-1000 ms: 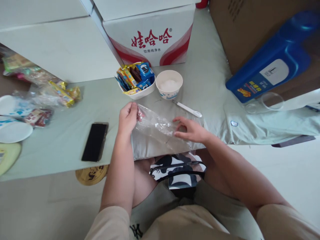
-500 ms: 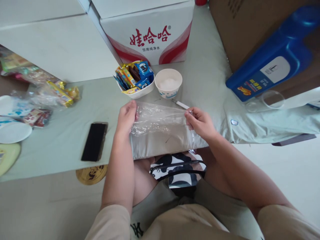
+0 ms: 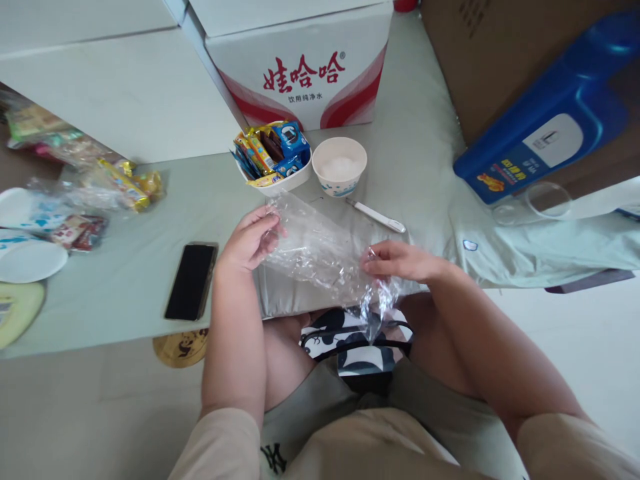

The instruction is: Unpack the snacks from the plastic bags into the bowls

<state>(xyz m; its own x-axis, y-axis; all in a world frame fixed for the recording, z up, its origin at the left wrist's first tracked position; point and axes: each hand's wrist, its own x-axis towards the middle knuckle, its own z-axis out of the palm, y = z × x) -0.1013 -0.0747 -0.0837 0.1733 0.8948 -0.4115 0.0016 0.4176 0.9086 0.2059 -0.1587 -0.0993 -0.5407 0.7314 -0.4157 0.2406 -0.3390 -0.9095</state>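
A clear, crinkled plastic bag point(image 3: 320, 257) is stretched between both hands over the near edge of a low table covered in pale green cloth point(image 3: 125, 260). My left hand point(image 3: 249, 238) grips the bag's far-left end with curled fingers. My right hand point(image 3: 397, 261) pinches its near-right end, from which a loose tail of plastic hangs down toward my lap. Just beyond the bag stand a white bowl of wrapped snacks point(image 3: 273, 160) and a small white bowl of white grains point(image 3: 339, 167), with a white spoon point(image 3: 376, 216) lying beside them.
A black phone point(image 3: 191, 281) lies left of my left hand. Snack packets point(image 3: 110, 187) and paper plates point(image 3: 30, 260) sit at the far left. A red-and-white carton point(image 3: 300, 63) stands behind the bowls; a blue jug point(image 3: 550, 127) and clear cup point(image 3: 543, 203) are right.
The bag has been turned from level to slanting: my right hand dropped toward me with its end, and a tail of plastic now hangs below it. My left hand shifted slightly left.
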